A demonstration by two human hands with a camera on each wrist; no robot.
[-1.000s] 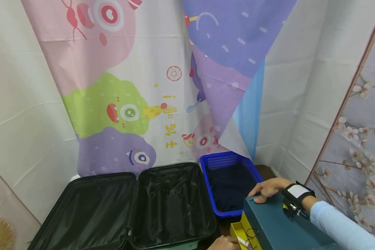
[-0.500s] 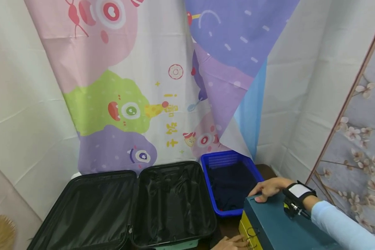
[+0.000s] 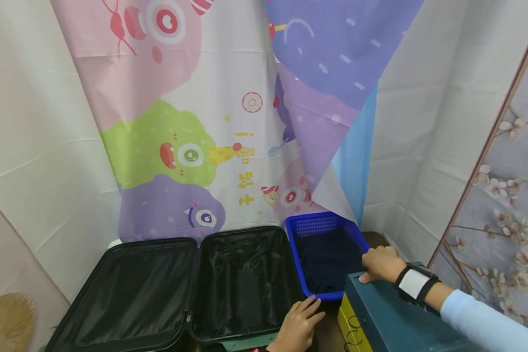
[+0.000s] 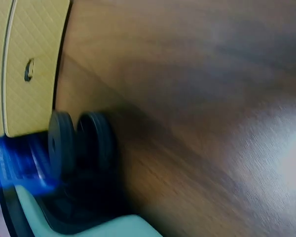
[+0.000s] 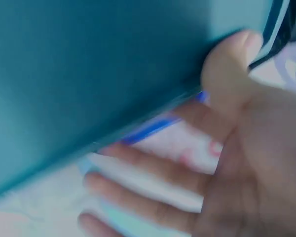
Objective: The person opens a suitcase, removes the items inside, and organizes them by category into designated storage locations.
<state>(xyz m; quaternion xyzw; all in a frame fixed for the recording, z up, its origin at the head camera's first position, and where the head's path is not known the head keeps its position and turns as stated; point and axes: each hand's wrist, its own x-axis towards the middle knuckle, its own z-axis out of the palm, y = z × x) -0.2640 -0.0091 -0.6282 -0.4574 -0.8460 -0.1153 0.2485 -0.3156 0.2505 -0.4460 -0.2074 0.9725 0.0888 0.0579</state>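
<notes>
A teal storage box (image 3: 405, 313) with yellow quilted drawers (image 4: 32, 74) stands at the lower right. Dark ring pulls show on the drawer fronts, which sit closed. My right hand (image 3: 380, 264) is at the box's far edge. In the right wrist view its thumb rests on the teal surface, while the other blurred fingers stretch loosely beside the edge. My left hand (image 3: 296, 325) hovers with extended fingers near the front corner of the open black suitcase (image 3: 246, 288), apart from the box and holding nothing that I can see.
Behind the box stands a blue basket (image 3: 305, 278) with dark cloth in it. The suitcase lid (image 3: 132, 298) lies open to the left. Suitcase wheels (image 4: 81, 143) stand close to the drawers on the brown wooden surface (image 4: 187, 123). A printed curtain (image 3: 229, 73) hangs behind.
A yellow drawer that stuck out with small items in it has been pushed in by my left hand. That hand has since moved left and away. My right hand has shifted slightly on the box edge.
</notes>
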